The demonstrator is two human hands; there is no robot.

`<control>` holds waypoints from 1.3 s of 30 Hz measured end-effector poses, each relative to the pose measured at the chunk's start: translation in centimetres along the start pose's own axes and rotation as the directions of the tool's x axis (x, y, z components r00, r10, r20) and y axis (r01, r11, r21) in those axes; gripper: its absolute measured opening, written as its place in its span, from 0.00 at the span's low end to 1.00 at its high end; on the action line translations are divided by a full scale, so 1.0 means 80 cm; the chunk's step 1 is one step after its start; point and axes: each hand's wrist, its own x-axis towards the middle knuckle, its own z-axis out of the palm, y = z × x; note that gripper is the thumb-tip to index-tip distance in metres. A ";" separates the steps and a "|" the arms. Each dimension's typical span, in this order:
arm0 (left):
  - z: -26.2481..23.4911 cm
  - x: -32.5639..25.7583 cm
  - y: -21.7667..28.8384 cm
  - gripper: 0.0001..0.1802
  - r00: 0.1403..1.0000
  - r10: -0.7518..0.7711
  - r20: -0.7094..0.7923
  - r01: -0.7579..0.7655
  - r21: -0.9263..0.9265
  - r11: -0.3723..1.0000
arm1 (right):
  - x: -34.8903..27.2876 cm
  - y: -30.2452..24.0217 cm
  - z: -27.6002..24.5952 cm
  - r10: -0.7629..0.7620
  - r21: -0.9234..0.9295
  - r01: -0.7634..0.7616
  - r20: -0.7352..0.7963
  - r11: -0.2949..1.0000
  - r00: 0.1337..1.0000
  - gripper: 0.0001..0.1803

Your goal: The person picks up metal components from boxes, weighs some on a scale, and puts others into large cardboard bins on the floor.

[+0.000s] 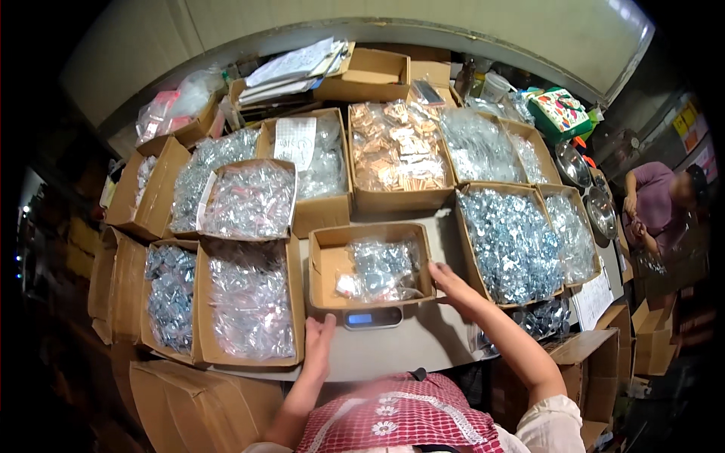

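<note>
A shallow cardboard box (326,266) sits on a small digital scale (373,318) whose blue display faces me. Inside it lie clear plastic bags of small metal parts (384,268), bunched toward the right side. My right hand (455,291) is open, its fingers stretched along the box's right wall; they seem to touch its front right corner. Below the box's left front corner, my left hand (318,349) is open with fingers pointing up, beside a carton of clear bags (249,309). It holds nothing.
Cardboard boxes surround the scale: copper-coloured parts (400,147) behind, bluish metal parts (513,245) right, a tilted box of bags (249,198) left. Papers (294,64) pile at the back. Metal bowls (600,211) stand far right, near another person (657,204) in purple.
</note>
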 end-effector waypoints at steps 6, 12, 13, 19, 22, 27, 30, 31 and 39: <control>0.027 0.033 0.029 0.36 0.975 0.118 -0.190 -0.178 -0.339 0.924 | 0.022 -0.015 0.011 -0.031 0.174 0.000 0.178 0.985 0.984 0.21; 0.101 -0.038 0.115 0.31 0.920 0.390 0.032 -0.341 -0.422 0.840 | -0.119 -0.042 -0.100 -0.169 0.489 -0.060 0.409 0.870 0.897 0.31; 0.128 -0.054 0.138 0.31 0.885 0.455 0.104 -0.379 -0.407 0.831 | -0.132 -0.042 -0.115 -0.155 0.528 -0.047 0.332 0.848 0.931 0.36; 0.241 -0.048 0.141 0.31 0.857 0.469 0.212 -0.434 -0.193 0.880 | -0.208 -0.056 -0.272 -0.241 0.728 0.291 -0.175 0.621 0.955 0.43; 0.231 -0.034 0.105 0.32 0.929 0.331 0.165 -0.309 -0.142 0.940 | -0.231 -0.071 -0.367 -0.210 0.598 0.493 -0.480 0.632 0.852 0.45; 0.140 -0.001 0.038 0.33 0.951 0.283 -0.125 -0.288 -0.030 0.957 | -0.192 -0.043 -0.568 -0.089 0.280 0.631 -0.868 0.724 0.488 0.26; 0.104 -0.016 0.016 0.30 0.925 0.297 -0.236 -0.300 0.022 0.954 | -0.152 0.011 -0.718 -0.013 0.224 0.649 -0.941 0.727 0.339 0.25; 0.069 -0.018 -0.005 0.31 0.909 0.279 -0.309 -0.273 0.062 0.960 | -0.120 -0.009 -0.712 -0.024 0.144 0.741 -0.977 0.656 0.212 0.22; -0.019 0.009 -0.103 0.19 0.838 0.085 -0.539 -0.068 0.053 0.996 | -0.059 0.002 -0.813 -0.034 -0.038 0.020 -0.983 0.999 -0.182 0.54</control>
